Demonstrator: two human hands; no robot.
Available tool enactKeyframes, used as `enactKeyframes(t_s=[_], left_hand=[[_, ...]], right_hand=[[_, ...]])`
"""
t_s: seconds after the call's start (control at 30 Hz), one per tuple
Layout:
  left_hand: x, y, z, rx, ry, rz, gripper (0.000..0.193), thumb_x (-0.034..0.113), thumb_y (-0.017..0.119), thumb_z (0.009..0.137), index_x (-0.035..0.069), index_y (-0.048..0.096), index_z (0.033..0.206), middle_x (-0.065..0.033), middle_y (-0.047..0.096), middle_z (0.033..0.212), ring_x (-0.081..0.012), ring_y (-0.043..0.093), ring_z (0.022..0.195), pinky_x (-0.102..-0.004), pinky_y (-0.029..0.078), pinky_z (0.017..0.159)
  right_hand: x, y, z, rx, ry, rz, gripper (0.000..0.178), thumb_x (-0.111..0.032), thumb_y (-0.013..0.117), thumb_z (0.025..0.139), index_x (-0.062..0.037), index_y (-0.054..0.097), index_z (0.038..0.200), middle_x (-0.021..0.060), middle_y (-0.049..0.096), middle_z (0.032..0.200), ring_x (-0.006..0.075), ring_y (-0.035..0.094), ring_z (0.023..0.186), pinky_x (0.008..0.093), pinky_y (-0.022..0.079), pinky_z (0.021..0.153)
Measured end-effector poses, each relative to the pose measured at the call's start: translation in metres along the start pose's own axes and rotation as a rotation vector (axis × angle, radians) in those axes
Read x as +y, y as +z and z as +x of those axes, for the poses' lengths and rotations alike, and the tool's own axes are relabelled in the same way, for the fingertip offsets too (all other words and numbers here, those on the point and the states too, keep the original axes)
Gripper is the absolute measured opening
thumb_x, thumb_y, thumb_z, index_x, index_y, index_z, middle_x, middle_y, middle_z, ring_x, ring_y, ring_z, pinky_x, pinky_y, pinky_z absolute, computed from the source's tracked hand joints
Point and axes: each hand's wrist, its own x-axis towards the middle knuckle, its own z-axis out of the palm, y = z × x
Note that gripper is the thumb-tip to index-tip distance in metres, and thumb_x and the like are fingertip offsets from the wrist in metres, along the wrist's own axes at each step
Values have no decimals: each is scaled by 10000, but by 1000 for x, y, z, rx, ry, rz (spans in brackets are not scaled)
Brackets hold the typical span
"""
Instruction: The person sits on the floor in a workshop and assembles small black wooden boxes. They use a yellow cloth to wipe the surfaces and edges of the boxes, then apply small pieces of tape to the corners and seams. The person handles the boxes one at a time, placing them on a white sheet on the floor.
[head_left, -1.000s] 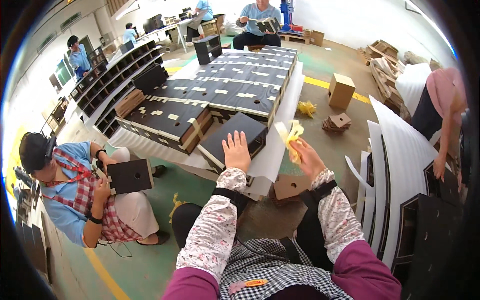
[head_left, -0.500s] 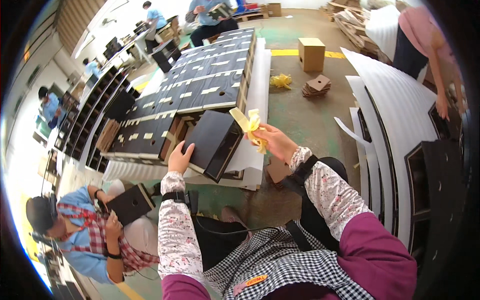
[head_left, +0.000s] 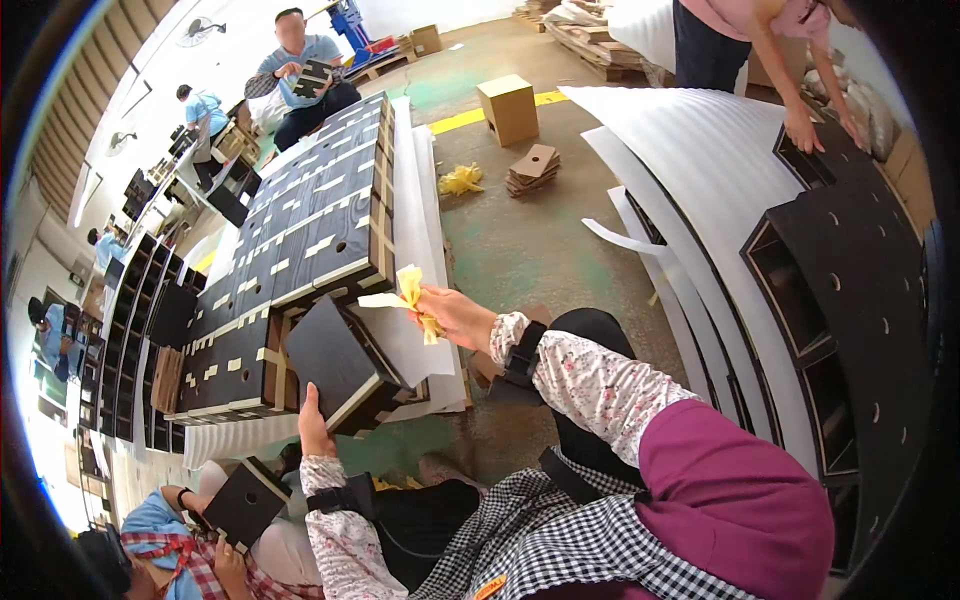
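My left hand (head_left: 315, 428) grips the lower left edge of a black wooden box (head_left: 338, 360), its thumb up along the side. The box is tilted, its broad dark face toward the upper left and pale tape on its edges. To its right, my right hand (head_left: 455, 316) is closed around a bunch of crumpled yellow masking tape strips (head_left: 412, 298), apart from the box. Behind the box stands a block of similar black boxes (head_left: 300, 215) set close together, with short tape pieces across their joints.
White foam sheet (head_left: 425, 230) lies under the block. At right, a black panel unit (head_left: 840, 290) rests on layered foam (head_left: 680, 160), a person's hands (head_left: 805, 130) on it. A carton (head_left: 508, 108), brown boards (head_left: 533, 168) and crumpled tape (head_left: 460, 180) sit on the floor. A co-worker (head_left: 200, 545) holds another black box.
The view has swung to the right, so the surroundings sit further left. The box has been turned in my left hand, and its open side no longer shows. My right hand still holds the tape.
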Motion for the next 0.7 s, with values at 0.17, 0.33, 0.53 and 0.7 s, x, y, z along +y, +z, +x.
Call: enactKeyframes(t_s=[0.17,0.33,0.53,0.7], left_hand=[[-11,27,-2,71,82,-189,439,293,497,933,-34,463,1223,-116,554,1178,-224,572,1008,-347,477,851],[-3,35,-7,260,260,137,608,178,562,882,-13,255,1371,-149,443,1288,-245,471,1145,-349,394,947],[17,70,-56,26,690,589,579,113,635,816,29,377,1328,-141,385,1349,-249,398,1222,-383,329,1008],[18,150,-86,-77,1052,1072,515,86,706,739,112,514,1216,-130,499,1255,-300,490,1137,-379,399,931]], right_hand=[[-13,16,-13,7,78,-154,278,-333,460,890,-110,540,1035,3,491,903,89,465,760,262,422,614],[-18,15,-20,25,101,-122,278,-294,482,897,-92,541,1079,-10,511,899,79,506,754,237,444,606],[-16,23,-24,-118,-3,-35,297,-240,492,929,-59,500,1164,-9,521,875,68,534,780,223,450,622],[-5,30,-29,-227,102,-48,372,-249,486,938,-71,446,1261,17,551,923,96,571,816,220,466,695]])
